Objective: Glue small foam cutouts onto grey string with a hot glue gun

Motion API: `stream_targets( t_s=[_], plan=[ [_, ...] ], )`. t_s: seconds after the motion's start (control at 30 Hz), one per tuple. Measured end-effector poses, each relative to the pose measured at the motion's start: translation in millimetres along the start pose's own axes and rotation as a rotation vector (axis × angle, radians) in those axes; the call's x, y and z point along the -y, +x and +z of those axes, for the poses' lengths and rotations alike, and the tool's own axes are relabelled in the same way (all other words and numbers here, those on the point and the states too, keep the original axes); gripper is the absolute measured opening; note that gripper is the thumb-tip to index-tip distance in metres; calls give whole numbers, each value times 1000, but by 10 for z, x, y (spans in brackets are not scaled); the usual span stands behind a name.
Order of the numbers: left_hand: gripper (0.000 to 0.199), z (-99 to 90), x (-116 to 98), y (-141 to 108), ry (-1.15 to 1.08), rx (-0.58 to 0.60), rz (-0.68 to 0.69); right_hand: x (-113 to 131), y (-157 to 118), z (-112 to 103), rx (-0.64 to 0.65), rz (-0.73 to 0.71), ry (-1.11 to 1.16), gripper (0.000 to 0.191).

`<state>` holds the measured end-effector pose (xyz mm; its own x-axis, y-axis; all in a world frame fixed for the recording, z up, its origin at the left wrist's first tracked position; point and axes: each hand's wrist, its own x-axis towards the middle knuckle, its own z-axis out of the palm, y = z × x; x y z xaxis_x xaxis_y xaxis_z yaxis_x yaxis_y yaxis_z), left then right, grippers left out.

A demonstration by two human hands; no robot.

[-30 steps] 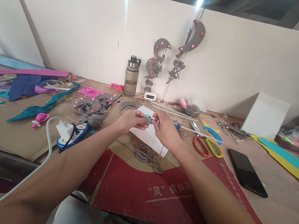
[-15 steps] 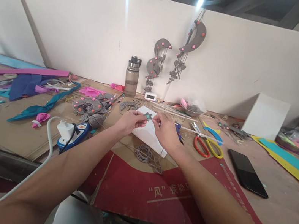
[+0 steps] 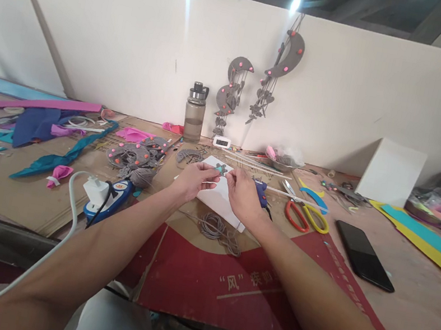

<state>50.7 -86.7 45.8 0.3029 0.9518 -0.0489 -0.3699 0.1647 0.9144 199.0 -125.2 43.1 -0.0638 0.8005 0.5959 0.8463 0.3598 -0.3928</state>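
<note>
Over the white board (image 3: pixel 222 202), we pinch the gray flower-shaped piece (image 3: pixel 221 169) in our left hand (image 3: pixel 194 180), while our right hand (image 3: pixel 243 192) presses its fingertips together beside it, on what we cannot tell, so we should grip lightly and leave the coiled cord (image 3: pixel 213 227) slack.

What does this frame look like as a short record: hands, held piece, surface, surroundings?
Left hand: pinches a grey flower-shaped piece with a teal centre
Right hand: fingertips pinched together by the piece's right side; their grip is too small to make out
Below hands: white board
Nearer the person: coiled grey cord
Right: scissors with red and yellow handles, black phone
Back: bottle, small white clock
Wall: grey crescent hangings with pink dots
</note>
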Motion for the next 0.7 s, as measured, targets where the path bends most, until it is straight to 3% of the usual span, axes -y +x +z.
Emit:
stream_targets(
  t_s=[0.7],
  plan=[
    [31,23,51,1,-34,54,15,76,10,-50,-57,96,61,23]
  ],
)
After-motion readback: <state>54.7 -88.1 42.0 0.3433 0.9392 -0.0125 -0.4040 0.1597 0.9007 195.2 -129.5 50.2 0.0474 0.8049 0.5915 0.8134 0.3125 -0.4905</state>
